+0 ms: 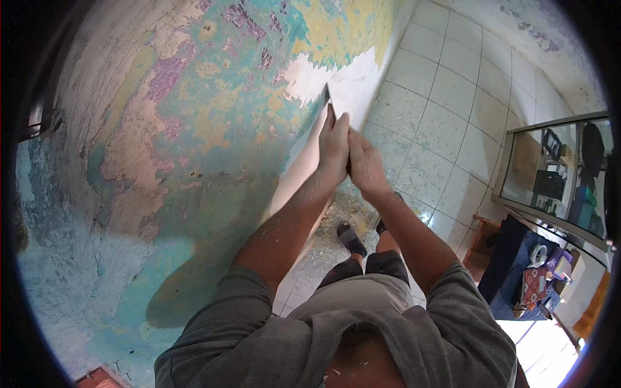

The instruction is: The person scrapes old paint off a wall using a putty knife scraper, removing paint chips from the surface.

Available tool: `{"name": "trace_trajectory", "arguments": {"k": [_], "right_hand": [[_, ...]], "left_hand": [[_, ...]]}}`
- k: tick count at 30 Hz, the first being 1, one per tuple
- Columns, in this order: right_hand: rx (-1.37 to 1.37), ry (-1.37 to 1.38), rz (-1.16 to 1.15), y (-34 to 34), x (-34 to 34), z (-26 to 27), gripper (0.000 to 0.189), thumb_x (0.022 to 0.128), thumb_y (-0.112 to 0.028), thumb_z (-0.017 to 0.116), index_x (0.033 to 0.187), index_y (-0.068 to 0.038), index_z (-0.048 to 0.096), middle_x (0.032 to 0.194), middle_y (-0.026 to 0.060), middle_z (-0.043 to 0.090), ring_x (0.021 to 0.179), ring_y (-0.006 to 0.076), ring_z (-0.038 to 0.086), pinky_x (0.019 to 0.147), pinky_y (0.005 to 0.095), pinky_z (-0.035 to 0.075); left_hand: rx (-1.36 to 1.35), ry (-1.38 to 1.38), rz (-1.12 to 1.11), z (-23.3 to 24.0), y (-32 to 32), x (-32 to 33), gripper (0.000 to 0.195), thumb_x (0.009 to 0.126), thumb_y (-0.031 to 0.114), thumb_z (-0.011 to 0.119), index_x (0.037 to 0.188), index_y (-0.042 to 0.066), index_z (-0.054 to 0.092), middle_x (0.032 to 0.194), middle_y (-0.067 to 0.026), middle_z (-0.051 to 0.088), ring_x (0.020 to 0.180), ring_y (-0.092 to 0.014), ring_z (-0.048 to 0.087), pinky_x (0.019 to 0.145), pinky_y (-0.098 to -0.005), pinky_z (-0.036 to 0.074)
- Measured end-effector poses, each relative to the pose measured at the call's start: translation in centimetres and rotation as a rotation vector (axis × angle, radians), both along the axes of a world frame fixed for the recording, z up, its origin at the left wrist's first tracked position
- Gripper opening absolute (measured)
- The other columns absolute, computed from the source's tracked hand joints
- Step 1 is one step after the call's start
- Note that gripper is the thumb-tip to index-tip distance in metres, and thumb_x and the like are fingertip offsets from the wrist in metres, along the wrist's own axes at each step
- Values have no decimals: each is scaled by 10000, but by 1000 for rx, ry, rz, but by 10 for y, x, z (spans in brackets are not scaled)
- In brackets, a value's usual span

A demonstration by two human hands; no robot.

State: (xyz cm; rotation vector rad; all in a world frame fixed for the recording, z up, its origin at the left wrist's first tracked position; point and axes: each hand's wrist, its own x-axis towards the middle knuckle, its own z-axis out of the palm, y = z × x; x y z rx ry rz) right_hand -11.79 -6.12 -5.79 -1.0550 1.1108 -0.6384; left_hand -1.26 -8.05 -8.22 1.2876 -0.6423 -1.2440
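Note:
A flat scraper (328,91) with a thin metal blade juts from my joined hands and meets the wall (213,121). My left hand (334,148) is closed around it, a finger stretched along the blade. Pressed against its side is my right hand (367,164), curled at the tool's rear; the handle is hidden by both hands. Around the blade, a white bare patch (356,80) borders flaking turquoise and yellow paint. Older pink and purple layers show farther left.
Paint flakes litter the tiled floor (412,150) around my feet (351,238). To the right stands a glass-fronted cabinet (538,169). Beside it, a dark cloth-covered stand (504,271) bears a roll of tape (538,255) and other small items. A red object (99,378) lies at the lower left.

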Motion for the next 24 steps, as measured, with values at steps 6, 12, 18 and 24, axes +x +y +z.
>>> {"name": "trace_trajectory", "arguments": {"k": [6,12,18,24], "right_hand": [[-181,-94,-117,38,-24,-16,447,1087,-266,426,1416,10,554,1299,240,665,1202,305,636,1052,371,450],[-43,-148,-69,21,-11,-19,432,1080,-213,438,1424,29,535,1276,244,675,1180,307,646,1039,356,454],[-203,-122,-174,71,-14,-27,425,1076,-214,458,1413,31,544,1257,237,685,1160,283,648,1022,346,466],[-109,-88,-61,31,-13,-9,411,1081,-219,462,1403,16,566,1277,229,678,1179,287,646,1033,342,460]], "left_hand": [[12,-176,83,16,41,-39,614,1047,205,470,1592,13,261,1478,-170,453,1272,-239,474,1074,-348,383],[59,54,65,15,22,-18,630,1052,176,442,1622,42,208,1526,-166,420,1321,-251,456,1128,-347,346],[67,-76,87,20,63,-32,668,1037,173,457,1619,7,175,1557,-172,392,1360,-266,428,1153,-362,323],[46,-31,113,13,35,-20,587,1036,192,458,1564,18,268,1383,-129,444,1255,-212,441,1072,-350,359]]}}
